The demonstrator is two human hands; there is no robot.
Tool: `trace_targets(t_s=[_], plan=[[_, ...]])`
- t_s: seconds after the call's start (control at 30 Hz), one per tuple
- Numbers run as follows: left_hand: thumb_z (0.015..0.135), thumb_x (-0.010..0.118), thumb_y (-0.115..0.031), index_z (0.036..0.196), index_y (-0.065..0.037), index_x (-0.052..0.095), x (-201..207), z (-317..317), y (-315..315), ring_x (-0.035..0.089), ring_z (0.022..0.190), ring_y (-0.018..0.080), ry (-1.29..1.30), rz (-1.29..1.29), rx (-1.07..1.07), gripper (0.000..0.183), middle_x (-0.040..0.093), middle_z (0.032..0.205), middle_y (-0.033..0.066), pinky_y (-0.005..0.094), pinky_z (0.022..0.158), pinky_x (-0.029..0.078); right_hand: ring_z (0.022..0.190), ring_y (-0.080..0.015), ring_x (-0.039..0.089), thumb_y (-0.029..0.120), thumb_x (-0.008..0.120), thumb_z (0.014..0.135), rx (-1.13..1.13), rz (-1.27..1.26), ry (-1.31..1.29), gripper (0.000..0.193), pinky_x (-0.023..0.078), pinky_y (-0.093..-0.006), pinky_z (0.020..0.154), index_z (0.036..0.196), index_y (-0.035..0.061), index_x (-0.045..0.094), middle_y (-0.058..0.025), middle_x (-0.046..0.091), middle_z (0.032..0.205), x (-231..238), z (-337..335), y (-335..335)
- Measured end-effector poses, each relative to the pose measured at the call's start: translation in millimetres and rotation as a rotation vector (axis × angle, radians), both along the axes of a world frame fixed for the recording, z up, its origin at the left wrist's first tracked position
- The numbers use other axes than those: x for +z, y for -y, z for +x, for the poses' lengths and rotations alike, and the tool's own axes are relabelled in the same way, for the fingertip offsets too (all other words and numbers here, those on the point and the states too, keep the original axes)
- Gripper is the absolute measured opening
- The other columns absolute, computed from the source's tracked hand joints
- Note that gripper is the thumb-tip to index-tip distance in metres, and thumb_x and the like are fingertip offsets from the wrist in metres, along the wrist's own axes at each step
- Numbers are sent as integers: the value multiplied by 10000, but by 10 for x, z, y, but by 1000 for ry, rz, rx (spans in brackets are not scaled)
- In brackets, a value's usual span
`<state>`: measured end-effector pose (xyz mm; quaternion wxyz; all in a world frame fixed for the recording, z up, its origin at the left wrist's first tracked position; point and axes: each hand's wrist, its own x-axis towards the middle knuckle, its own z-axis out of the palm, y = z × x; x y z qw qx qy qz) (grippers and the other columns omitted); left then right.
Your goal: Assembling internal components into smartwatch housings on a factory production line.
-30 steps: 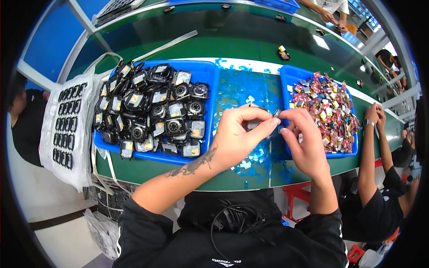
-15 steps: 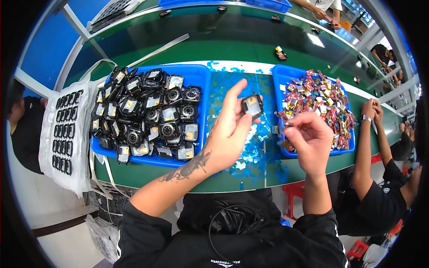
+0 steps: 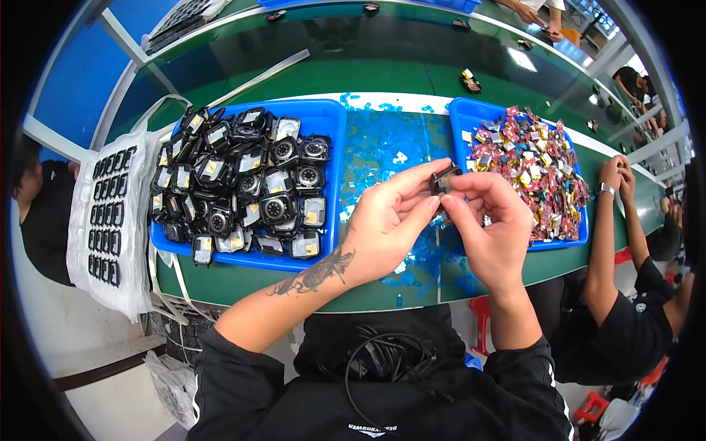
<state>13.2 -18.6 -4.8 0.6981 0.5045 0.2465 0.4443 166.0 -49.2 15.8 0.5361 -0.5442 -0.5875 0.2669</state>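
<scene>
My left hand [image 3: 390, 228] is closed around a small black smartwatch case [image 3: 443, 180], tilted on edge between the thumb and fingers. At its right side, my right hand [image 3: 496, 220] pinches the edge of the same case with thumb and forefinger; whether a smaller piece sits between these fingertips is hidden. To the left stands a blue tray [image 3: 335, 147] heaped with similar watch cases, some showing round sensor backs and others pale inner faces. On the right, another blue tray [image 3: 457, 117] is piled with small red, yellow and white parts.
Blue film scraps [image 3: 393, 147] litter the green tabletop between the trays. A white foam sheet [image 3: 81, 257] with rows of black cases lies at far left. Beyond runs a green conveyor belt [image 3: 368, 55] carrying scattered cases. A co-worker's hands [image 3: 618, 176] are at the right.
My right hand has come from beside the right tray to the watch case. In my left hand, the case has moved slightly right and turned from face-up to edge-on.
</scene>
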Motion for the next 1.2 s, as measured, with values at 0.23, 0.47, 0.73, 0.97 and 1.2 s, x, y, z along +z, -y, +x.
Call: trace_targets(t_s=[0.23, 0.47, 0.73, 0.97, 1.2], plan=[[951, 511, 17, 1371, 28, 452, 39, -16, 1, 578, 1115, 142, -11, 44, -12, 424, 561, 1296, 115, 274, 942, 484, 528, -25, 419, -38, 711, 778, -11, 80, 84, 98, 317, -208, 460, 862, 4, 683, -8, 627, 711, -10, -6, -5], [951, 476, 31, 1392, 37, 417, 50, -18, 23, 567, 1152, 167, -60, 98, -27, 446, 586, 1248, 150, 288, 983, 454, 518, -29, 418, -30, 716, 770, -21, 78, 148, 85, 312, -213, 455, 839, 6, 684, -16, 632, 716, 40, 2, -11], [950, 476, 39, 1426, 4, 384, 24, -25, 32, 555, 1147, 148, -26, 97, -62, 486, 573, 1259, 144, 277, 966, 451, 618, -41, 426, 21, 772, 720, -18, 113, 263, 253, 338, -218, 514, 737, 42, 521, 24, 458, 672, 99, 69, -34], [950, 464, 42, 1378, 6, 419, 54, 4, -32, 555, 1155, 167, 132, 148, 73, 432, 552, 1276, 153, 299, 963, 474, 834, -91, 575, -31, 711, 793, 127, -96, -328, 257, 510, -240, 717, 1000, -9, 561, -41, 586, 905, -6, 96, 168], [838, 604, 83, 1117, 11, 666, 186, -41, -17, 633, 1046, 228, -428, 739, 217, 295, 624, 1147, 166, 304, 866, 523, 845, -103, 616, -67, 634, 858, 229, -146, -498, 120, 518, -228, 753, 970, -59, 592, -74, 627, 903, -22, 217, 206]])
